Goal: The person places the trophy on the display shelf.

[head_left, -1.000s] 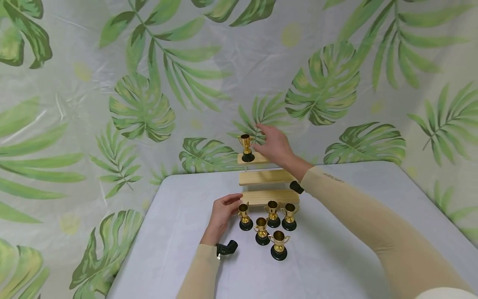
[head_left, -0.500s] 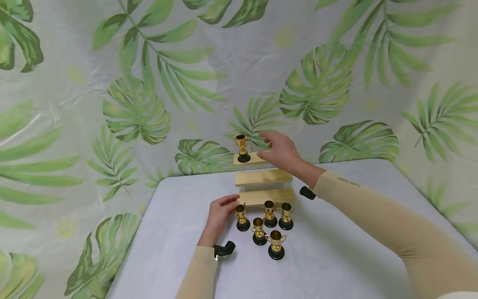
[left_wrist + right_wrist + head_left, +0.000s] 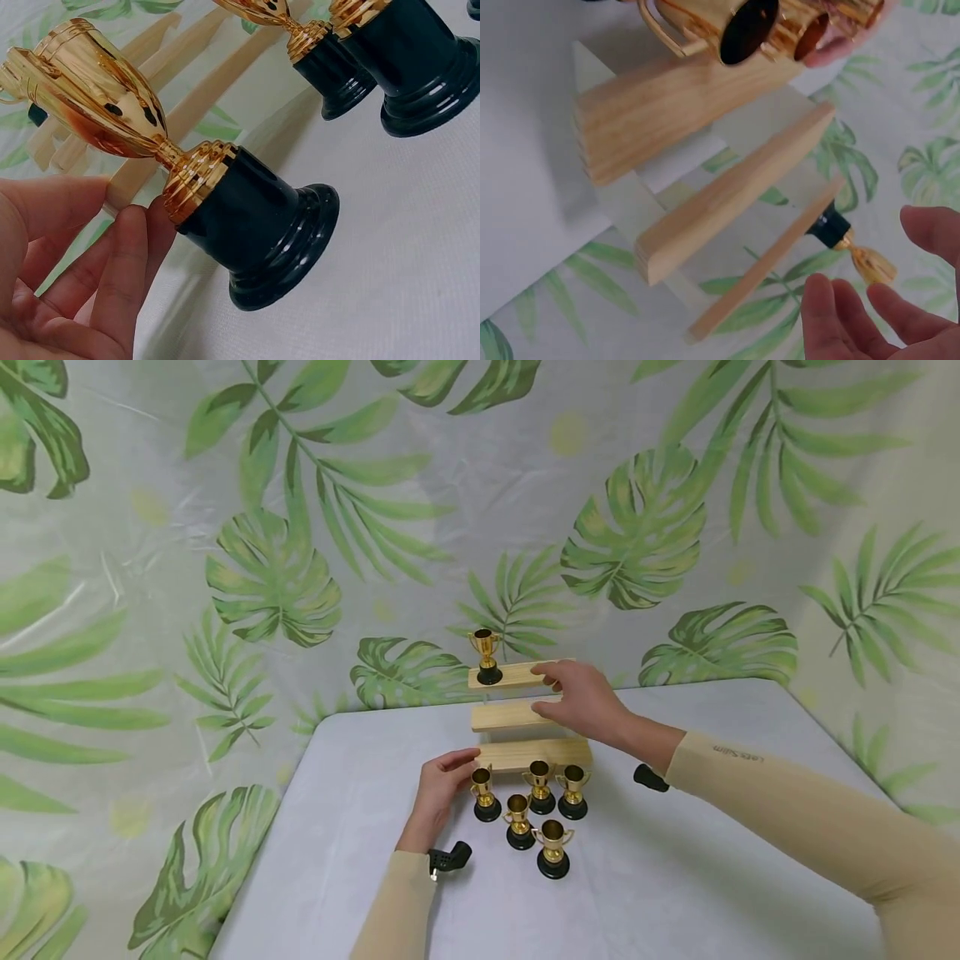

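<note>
A small gold trophy cup on a black base (image 3: 490, 675) stands at the left end of the top board (image 3: 517, 673) of a three-step wooden display stand (image 3: 536, 753). My left hand (image 3: 437, 793) pinches the left end of the lowest board between thumb and fingers, as the left wrist view shows. Right beside those fingers is another trophy (image 3: 247, 210), upright on the table. My right hand (image 3: 588, 702) hovers in front of the right part of the upper boards, fingers apart and curved, holding nothing. Its thumb and fingers (image 3: 821, 300) are spread in the right wrist view.
Several more gold trophies (image 3: 553, 852) stand upright in a loose group on the white-covered table (image 3: 637, 893), just in front of the stand. Translucent side pieces (image 3: 622, 202) join the boards. A leaf-printed sheet (image 3: 405, 485) hangs behind the table.
My right hand has moved away from the trophy on the top board, down and to the right. That trophy stays in place. My left hand keeps its hold on the lowest board.
</note>
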`<state>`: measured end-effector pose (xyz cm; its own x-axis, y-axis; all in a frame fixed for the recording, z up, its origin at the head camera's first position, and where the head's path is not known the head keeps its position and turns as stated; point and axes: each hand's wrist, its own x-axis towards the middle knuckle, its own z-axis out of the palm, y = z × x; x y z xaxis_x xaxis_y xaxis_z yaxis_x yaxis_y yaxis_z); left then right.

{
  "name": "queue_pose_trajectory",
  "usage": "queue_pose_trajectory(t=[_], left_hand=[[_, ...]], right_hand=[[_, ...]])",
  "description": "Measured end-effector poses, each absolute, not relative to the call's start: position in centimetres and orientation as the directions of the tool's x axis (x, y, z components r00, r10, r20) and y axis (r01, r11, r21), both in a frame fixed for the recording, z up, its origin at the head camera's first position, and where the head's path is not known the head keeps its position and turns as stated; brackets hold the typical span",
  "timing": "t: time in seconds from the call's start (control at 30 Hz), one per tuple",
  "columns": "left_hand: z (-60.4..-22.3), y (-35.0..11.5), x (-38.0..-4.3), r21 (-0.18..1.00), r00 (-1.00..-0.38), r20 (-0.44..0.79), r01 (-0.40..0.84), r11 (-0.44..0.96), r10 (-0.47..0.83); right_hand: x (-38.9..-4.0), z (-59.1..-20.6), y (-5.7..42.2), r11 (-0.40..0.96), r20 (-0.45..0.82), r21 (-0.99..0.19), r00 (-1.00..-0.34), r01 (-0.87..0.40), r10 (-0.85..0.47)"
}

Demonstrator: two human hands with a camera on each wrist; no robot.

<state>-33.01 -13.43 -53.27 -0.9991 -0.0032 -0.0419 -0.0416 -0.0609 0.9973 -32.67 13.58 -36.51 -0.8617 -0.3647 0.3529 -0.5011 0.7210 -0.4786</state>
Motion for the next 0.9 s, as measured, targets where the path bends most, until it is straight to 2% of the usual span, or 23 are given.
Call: queue_pose_trajectory(t=[0.5,0.9], left_hand=[[-53.2,-13.4,-33.0,0.994,-0.998,-0.063,-0.062,-0.084,-0.003],[-53.1,-13.4,-33.0,0.992,-0.997,-0.082,-0.081,-0.094,-0.006]], right_hand=[[-28.8,-40.3,15.0,0.746,0.298,-0.408,-0.849,-0.527,-0.437],[-27.1,-42.3,16.3,0.772,0.225,-0.363,-0.853,-0.523,-0.472]])
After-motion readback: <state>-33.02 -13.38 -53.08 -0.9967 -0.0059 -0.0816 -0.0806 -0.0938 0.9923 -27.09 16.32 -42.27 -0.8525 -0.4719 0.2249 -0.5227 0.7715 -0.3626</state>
